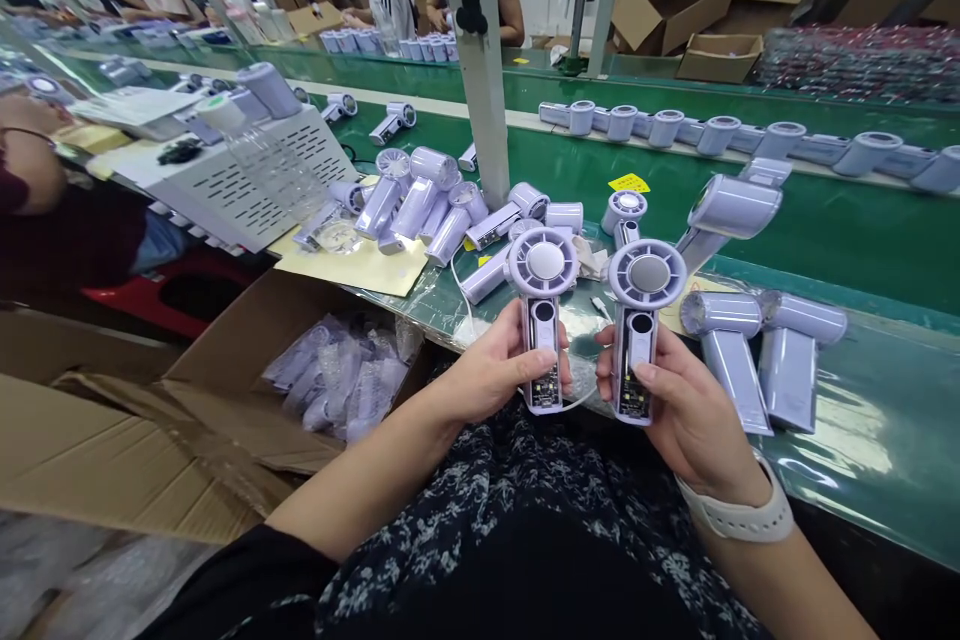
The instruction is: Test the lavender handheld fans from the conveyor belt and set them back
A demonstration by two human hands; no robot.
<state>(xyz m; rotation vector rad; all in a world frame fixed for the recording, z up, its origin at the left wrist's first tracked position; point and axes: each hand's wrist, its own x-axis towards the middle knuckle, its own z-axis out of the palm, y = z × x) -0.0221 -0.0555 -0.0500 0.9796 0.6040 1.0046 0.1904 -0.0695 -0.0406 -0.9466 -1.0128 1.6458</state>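
An open brown cardboard box [225,360] stands at the far left beside the bench, and in it lie pale lilac parts sealed in clear plastic bags [337,375]. Just right of it, the left hand [495,365] holds a pale lilac plastic handheld fan [541,320] upright over the lap, round head on top with its grey centre disc facing the camera, the lower handle showing a small dark lit panel. The fingers wrap the handle from the left, the thumb pressed across its front. The right hand [686,410], a white band on its wrist, holds a second lilac handheld fan [639,330] of the same shape, upright and just beside the first, the two apart. Its fingers curl behind the handle, thumb clamped on the right edge. Beyond both, on the green work surface [862,250], lie a heap of similar lilac fans [435,200] and two more lying fans [757,350] at right.
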